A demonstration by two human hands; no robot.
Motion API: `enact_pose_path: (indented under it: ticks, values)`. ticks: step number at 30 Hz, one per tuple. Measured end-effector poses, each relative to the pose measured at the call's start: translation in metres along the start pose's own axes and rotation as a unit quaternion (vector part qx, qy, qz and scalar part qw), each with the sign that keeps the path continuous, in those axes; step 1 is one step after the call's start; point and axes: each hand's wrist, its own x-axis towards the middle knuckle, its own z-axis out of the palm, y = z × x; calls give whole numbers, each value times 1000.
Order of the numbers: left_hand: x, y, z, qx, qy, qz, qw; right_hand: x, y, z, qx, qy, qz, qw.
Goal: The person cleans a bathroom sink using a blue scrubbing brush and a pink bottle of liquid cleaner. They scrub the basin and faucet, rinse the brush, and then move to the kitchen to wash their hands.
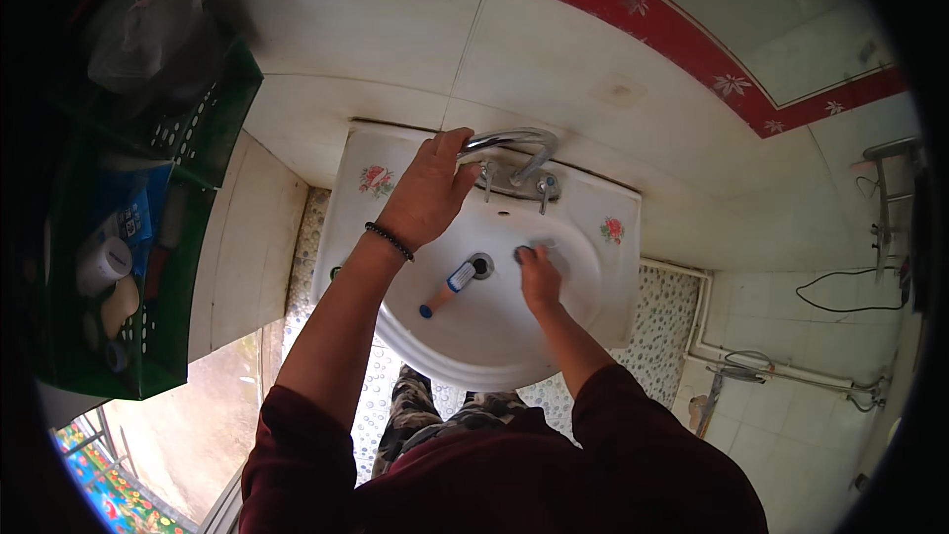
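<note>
My left hand (434, 196), with a dark beaded bracelet at its wrist, holds the curved end of a chrome faucet spout (519, 137) at the back of a white washbasin (356, 230). Inside the bowl, on its right side, my right hand (540, 274) has its fingers on a small dark object (524, 254) against the basin surface; its kind cannot be told. A scrub brush (448, 288) with pale bristles and a blue-tipped handle lies in the bowl, its head beside the drain (482, 265). Two tap handles flank the base of the spout.
Green plastic baskets (167, 378) on the left hold a white container (111, 259), a blue packet (144, 211) and a clear plastic bag (133, 52). A tiled wall with a red border (667, 37) rises behind the basin. Pipes (786, 371) and cables run along the right wall.
</note>
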Motion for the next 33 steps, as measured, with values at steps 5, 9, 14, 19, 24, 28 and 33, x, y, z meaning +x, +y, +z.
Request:
enact_pose_path:
  ticks: [5, 9, 14, 19, 24, 28, 33]
  values:
    - [-11, 24, 5, -24, -67, -128, 989, -14, 27, -27, -26, -37, -20, 999]
    - [-37, 50, 40, -177, -175, -168, 954, -22, 18, 14, -13, -135, -10, 991]
    - [-41, 64, 96, -266, -193, -134, 935, -31, -20, 44, 230, -128, 61, 963]
    - [-66, 27, 105, -179, -109, -14, 978, -29, 11, 24, 176, -148, 55, 972]
    - [-142, -55, 132, 338, -348, -201, 851, -22, 36, 23, -6, -228, -6, 974]
    - [-166, -113, 152, 371, -345, -153, 848, -21, 6, 9, 22, -325, -106, 940]
    - [-155, -93, 119, 276, -260, -264, 887, -26, 16, -5, 93, -289, -65, 951]
